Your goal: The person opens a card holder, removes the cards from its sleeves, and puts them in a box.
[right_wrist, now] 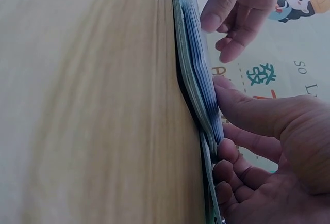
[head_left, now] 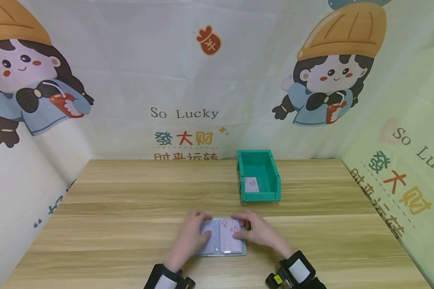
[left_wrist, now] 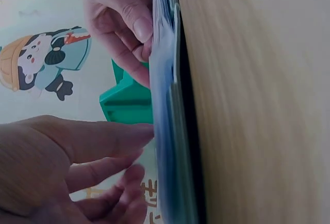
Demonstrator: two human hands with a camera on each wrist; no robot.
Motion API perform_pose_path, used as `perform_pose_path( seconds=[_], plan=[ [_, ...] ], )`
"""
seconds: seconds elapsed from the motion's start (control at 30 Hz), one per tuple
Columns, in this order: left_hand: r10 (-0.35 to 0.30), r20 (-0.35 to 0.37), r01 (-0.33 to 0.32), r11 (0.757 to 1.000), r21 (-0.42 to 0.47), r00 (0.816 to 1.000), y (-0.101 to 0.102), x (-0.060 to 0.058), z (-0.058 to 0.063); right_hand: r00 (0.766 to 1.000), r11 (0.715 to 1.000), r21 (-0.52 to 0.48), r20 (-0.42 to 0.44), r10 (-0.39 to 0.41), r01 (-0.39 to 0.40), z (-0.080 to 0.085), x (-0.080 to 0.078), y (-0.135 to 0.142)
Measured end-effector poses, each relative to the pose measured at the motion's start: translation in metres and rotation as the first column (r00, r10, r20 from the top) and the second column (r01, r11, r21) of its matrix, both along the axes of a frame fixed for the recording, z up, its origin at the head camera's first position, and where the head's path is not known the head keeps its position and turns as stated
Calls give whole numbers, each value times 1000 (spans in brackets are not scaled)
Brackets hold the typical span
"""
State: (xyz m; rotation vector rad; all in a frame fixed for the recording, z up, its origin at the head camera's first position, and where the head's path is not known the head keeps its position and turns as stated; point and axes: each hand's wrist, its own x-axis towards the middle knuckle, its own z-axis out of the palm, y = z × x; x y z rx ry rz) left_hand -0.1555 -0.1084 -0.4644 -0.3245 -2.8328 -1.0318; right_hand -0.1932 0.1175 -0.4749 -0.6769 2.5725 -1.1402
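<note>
The album has pale blue pages and a grey-green edge; the card on its right page is pale pink with reddish print. The far bin is green, its small card pinkish white. Yellow-brown grain streaks the table. Orange-capped, blue-clad figures and red, gold and teal lettering pattern the whitish backdrop.

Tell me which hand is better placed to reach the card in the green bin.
Right, probably: the right hand is at the right edge of the album, with the green bin and its card roughly ahead. The left hand is at the left page, farther from the bin.
</note>
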Motion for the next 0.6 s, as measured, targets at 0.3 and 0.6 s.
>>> perform_pose_path(
  seconds=[0.3,0.6],
  plan=[
    [-140,82,134,988,76,987,4,2,-2,1000,1000,-3,-5,9,-9,-1,-1,0],
    [-181,108,173,982,75,978,3,1,-2,1000,1000,-8,1,-7,7,-2,-1,-1]
  ],
)
